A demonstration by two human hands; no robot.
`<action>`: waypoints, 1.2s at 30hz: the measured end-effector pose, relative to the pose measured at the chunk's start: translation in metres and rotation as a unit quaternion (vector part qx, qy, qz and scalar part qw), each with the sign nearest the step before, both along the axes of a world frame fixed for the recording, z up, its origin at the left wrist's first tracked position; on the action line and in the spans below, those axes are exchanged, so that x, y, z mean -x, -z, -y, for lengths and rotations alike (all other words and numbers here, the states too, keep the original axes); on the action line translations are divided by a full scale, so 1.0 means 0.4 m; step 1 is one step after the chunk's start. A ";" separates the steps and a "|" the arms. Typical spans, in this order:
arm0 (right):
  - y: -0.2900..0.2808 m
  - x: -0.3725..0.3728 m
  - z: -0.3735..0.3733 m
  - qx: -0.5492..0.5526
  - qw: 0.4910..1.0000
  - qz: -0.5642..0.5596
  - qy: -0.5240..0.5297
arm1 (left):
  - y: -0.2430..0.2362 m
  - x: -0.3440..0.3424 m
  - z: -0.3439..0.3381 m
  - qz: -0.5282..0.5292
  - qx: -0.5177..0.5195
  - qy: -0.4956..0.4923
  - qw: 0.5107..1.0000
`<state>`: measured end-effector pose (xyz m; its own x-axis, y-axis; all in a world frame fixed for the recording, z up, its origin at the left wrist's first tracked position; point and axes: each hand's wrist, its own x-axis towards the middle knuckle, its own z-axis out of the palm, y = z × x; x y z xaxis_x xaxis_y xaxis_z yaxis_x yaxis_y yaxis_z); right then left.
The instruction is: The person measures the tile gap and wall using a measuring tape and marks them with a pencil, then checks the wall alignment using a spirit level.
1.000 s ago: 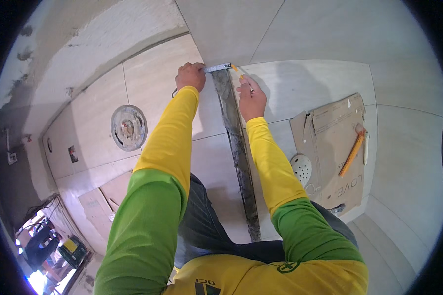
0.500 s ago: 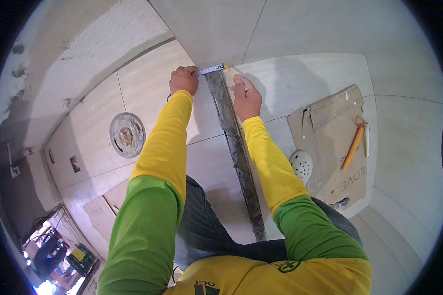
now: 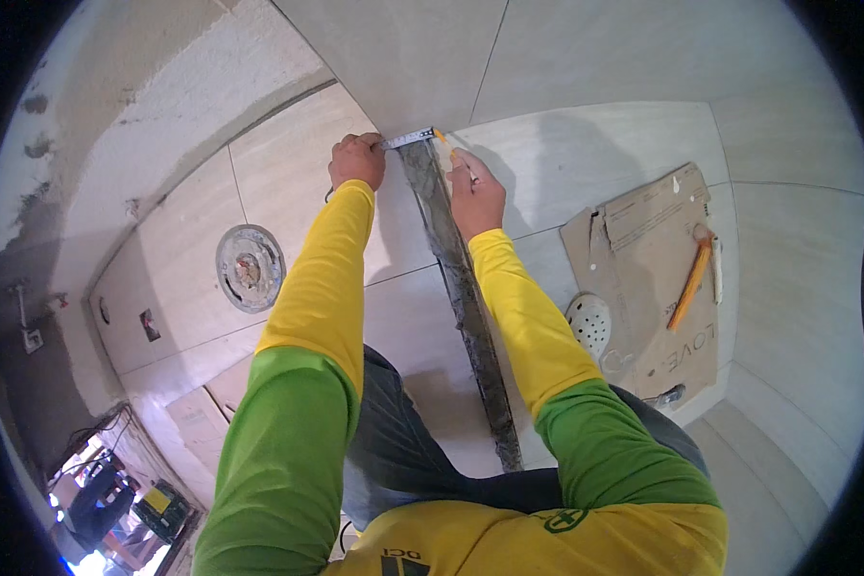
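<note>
My left hand (image 3: 356, 161) grips the strip of a metal measuring tape (image 3: 411, 137), which lies across the top of a long, narrow channel (image 3: 470, 336) cut between pale floor tiles and lined with rough grey mortar. My right hand (image 3: 476, 197) is closed on a thin yellow-orange pencil (image 3: 442, 135), held at the tape's right end; whether its tip touches the tile is too small to tell. Both my forearms, in yellow and green sleeves, reach up from the lower edge on either side of the channel.
Cardboard (image 3: 629, 254) at right carries an orange-handled tool (image 3: 691, 283) and a pale rod; a perforated white disc (image 3: 588, 322) sits by it. A round metal fitting (image 3: 250, 267) is at left. Tiled walls rise above and right. Wires and a green machine (image 3: 163, 509) are beside a person (image 3: 96, 518), lower left.
The surroundings have shifted slightly in the picture as my head moved. Both hands keep their hold on tape and pencil, with my right hand a little lower in the picture.
</note>
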<state>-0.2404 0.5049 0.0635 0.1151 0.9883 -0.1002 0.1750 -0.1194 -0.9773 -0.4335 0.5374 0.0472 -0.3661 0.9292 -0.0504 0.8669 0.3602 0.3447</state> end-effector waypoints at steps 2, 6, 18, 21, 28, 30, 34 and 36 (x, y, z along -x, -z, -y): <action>0.012 -0.006 -0.008 -0.003 1.000 0.015 0.003 | 0.002 -0.009 -0.002 0.002 0.000 0.005 1.000; -0.004 -0.004 -0.005 -0.009 1.000 0.020 0.002 | 0.005 0.000 0.002 -0.006 -0.006 0.010 1.000; 0.011 -0.099 -0.031 0.031 0.991 -0.061 0.114 | -0.078 0.106 0.017 0.131 0.076 0.090 0.984; 0.005 -0.135 -0.053 0.042 0.989 -0.074 0.123 | -0.255 0.075 0.040 0.237 0.220 0.049 0.945; -0.024 -0.183 -0.147 0.032 0.996 0.076 -0.029 | -0.421 -0.148 0.249 0.407 0.291 0.181 0.847; -0.056 -0.228 -0.183 -0.012 0.964 0.163 -0.208 | -0.433 -0.220 0.281 0.339 0.368 0.282 0.818; -0.171 -0.282 -0.225 -0.029 0.885 0.283 -0.367 | -0.355 -0.280 0.344 0.256 0.295 0.504 0.770; -0.233 -0.320 -0.218 -0.031 0.801 0.342 -0.491 | -0.378 -0.300 0.343 0.245 0.365 0.485 0.756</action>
<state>-0.1122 0.5922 0.1567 -0.7130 0.6370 -0.2929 0.6518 0.4482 -0.6119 -0.3136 0.4001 0.1985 0.6979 0.4074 -0.5890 0.6786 -0.1134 0.7257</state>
